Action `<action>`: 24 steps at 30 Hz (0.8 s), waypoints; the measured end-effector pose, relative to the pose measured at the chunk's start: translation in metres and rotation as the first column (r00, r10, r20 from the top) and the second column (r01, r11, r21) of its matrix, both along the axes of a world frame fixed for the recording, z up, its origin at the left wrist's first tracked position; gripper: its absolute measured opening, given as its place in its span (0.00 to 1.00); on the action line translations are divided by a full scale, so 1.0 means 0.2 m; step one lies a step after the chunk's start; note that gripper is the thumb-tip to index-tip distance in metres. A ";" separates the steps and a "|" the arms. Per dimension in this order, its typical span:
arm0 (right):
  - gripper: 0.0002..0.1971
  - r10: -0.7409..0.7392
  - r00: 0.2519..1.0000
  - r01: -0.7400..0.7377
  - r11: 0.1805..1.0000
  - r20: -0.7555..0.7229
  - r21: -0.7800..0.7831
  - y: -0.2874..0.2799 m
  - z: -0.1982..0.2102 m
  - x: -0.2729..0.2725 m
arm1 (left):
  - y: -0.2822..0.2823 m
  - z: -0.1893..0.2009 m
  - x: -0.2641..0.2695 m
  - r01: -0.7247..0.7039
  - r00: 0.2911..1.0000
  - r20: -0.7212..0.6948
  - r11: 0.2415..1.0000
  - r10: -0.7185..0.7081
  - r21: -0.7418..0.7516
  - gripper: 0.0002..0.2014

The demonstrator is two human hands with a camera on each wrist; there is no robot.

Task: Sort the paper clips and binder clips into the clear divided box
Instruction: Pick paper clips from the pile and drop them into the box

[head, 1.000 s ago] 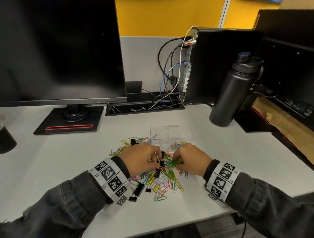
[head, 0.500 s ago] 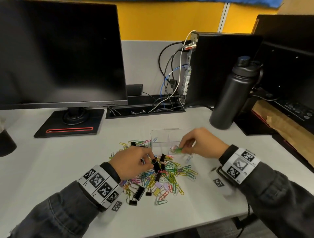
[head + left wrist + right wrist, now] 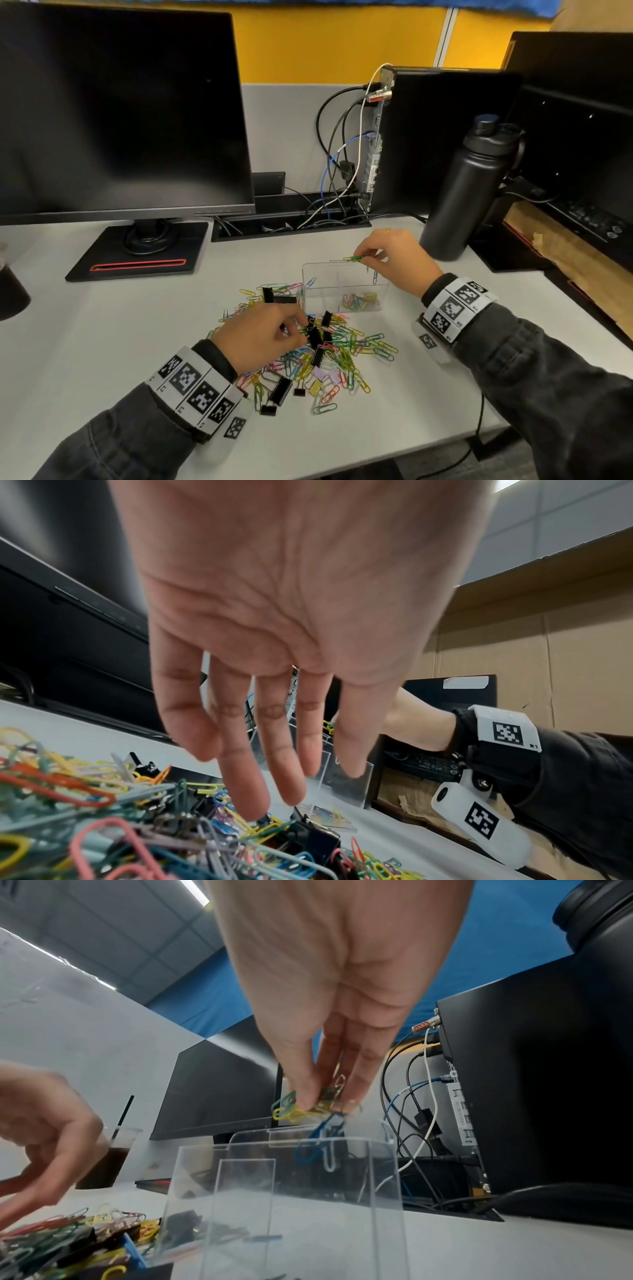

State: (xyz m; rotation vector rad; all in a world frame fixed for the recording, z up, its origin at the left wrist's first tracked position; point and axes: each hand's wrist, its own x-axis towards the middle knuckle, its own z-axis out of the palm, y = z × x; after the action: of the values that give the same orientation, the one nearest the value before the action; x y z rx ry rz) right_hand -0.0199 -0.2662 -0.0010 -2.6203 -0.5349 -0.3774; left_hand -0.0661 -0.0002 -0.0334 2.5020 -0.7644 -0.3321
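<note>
an office cubicle: monitor (image 3: 116, 113), desktop computer (image 3: 442, 137) with cables, yellow partition wall (image 3: 342, 41), white desk (image 3: 102, 335).

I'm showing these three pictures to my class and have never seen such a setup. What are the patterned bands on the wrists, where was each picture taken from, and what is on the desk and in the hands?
No machine here: a person works with two bare hands. The patterned bands are marker tags worn on the wrists; each wrist also carries a small camera. The wide picture comes from a head-worn camera looking down at the desk. The other two look along each hand from the wrist.

On the desk lies a pile of coloured paper clips mixed with black binder clips. Behind it stands the clear divided box, with some paper clips already in its right compartment.

The right hand pinches a small bunch of paper clips above the box. The left hand reaches into the pile; the wrist view shows its fingers straight, gripping nothing visible.

Also there: a monitor and a black bottle.
</note>
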 end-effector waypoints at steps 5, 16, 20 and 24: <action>0.10 0.070 0.995 -0.077 0.992 -0.076 -0.095 -0.02 -0.02 -0.02 | -0.01 -0.01 -0.01 0.007 1.000 -0.011 1.000 -0.007 -0.006 0.12; 0.08 0.019 0.992 -0.037 0.988 -0.122 -0.151 0.02 -0.02 -0.22 | -0.06 -0.03 0.00 0.021 1.000 0.010 0.999 -0.021 0.040 0.12; 0.35 -0.091 0.885 -0.067 0.946 -0.457 -0.317 0.08 -0.13 -0.32 | -0.11 -0.02 0.00 0.037 0.998 0.054 0.994 -0.042 0.103 0.14; 0.38 -0.134 0.858 -0.083 0.917 -0.496 -0.391 0.14 -0.23 -0.36 | -0.17 -0.03 0.01 0.040 0.996 0.067 0.987 -0.051 0.158 0.15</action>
State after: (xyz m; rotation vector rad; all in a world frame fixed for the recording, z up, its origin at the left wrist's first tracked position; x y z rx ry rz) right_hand -0.0914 -0.2390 -0.0472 -2.9475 -0.4199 0.4830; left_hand -0.0650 -0.0344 -0.0403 2.6591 -0.8551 -0.3321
